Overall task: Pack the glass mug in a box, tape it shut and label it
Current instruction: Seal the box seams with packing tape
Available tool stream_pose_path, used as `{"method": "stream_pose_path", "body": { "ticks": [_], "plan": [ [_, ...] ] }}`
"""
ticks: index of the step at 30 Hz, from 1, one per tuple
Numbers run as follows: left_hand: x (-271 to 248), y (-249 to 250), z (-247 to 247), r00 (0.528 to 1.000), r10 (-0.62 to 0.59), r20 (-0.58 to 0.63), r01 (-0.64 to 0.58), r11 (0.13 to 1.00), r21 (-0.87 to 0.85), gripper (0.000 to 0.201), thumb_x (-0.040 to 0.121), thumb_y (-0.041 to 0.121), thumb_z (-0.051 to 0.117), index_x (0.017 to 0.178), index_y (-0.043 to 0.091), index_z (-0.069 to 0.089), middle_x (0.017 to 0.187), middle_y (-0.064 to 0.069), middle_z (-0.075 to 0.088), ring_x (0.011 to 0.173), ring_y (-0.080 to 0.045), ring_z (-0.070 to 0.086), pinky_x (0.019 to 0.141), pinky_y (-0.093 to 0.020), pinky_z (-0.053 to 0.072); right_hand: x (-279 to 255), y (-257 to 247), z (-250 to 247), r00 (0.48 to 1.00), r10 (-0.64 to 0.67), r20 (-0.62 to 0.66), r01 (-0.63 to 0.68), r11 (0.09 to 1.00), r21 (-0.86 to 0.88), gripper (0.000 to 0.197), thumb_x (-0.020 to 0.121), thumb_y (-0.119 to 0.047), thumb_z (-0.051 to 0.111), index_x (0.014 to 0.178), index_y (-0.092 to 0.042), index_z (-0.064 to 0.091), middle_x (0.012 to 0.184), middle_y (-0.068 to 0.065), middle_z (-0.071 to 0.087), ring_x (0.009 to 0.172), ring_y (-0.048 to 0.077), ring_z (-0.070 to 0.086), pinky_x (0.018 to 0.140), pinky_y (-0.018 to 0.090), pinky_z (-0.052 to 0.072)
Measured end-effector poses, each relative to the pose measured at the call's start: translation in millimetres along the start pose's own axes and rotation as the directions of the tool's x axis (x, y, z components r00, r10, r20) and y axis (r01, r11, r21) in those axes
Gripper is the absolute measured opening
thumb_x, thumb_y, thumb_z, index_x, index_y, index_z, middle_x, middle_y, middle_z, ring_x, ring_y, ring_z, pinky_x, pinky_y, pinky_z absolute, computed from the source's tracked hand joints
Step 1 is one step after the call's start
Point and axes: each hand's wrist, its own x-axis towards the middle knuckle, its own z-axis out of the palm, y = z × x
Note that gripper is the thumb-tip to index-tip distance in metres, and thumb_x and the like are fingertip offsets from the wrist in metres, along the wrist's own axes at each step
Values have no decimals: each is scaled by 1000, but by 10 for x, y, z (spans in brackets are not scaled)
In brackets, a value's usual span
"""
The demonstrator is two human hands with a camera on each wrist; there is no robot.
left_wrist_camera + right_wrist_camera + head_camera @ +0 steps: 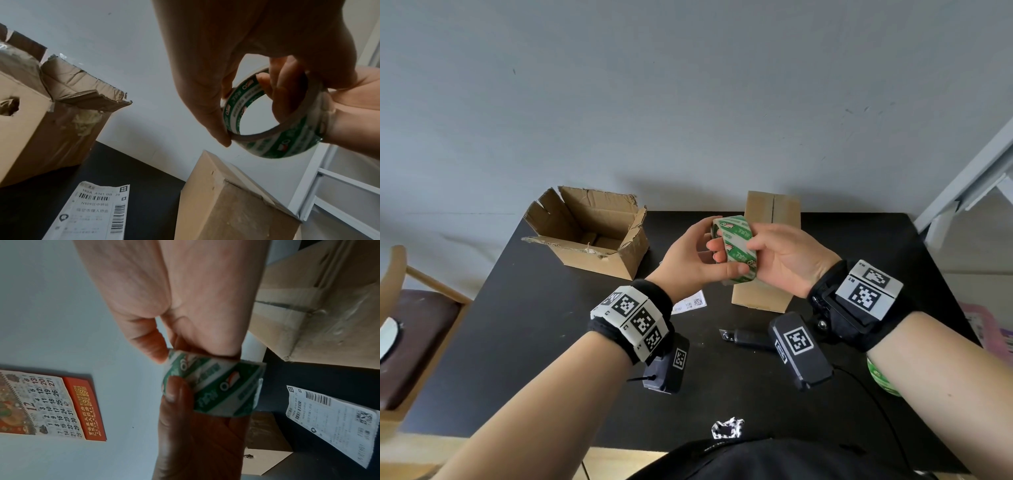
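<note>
Tape roll [734, 248] held up between both, clear of the table [551, 325]. Left hand [693, 255] gripping rim and core, right hand [779, 257] pinching the outer face, probably hunting the loose end. Closed box [767, 253] waiting directly underneath, ready for sealing.

We hold the tape roll [734, 248] between both hands above the table [534, 329], the closed box [768, 219] just behind it, the open box [589, 236] left, the label [690, 303] between them.
</note>
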Motion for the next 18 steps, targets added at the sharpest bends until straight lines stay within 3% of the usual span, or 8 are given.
{"method": "stream_pose_path", "body": {
  "ticks": [9,15,18],
  "plan": [
    [-19,-14,13,1000,19,3,-19,998,52,60,72,2,78,121,20,47,107,3,63,91,3,65,73,-12,50,10,43,-17,997,-18,-76,16,999,-30,29,96,-3,31,108,2,57,90,18,69,80,23,68,71,35,58],
    [4,-61,-35,997,-73,19,73,997,-1,81,73,5,77,142,12,34,122,-7,59,104,-10,63,77,-21,54,-22,8,-43,998,46,-39,-47,998,-41,31,93,4,31,113,4,55,99,20,67,89,24,67,86,41,53],
    [10,-65,-27,996,-86,10,86,996,0,83,73,3,76,142,13,31,125,-5,56,102,-8,62,74,-19,54,-29,-2,-47,997,54,-49,-56,997,-56,34,92,8,27,108,4,57,95,20,68,87,24,68,85,41,53]
  ]
}}
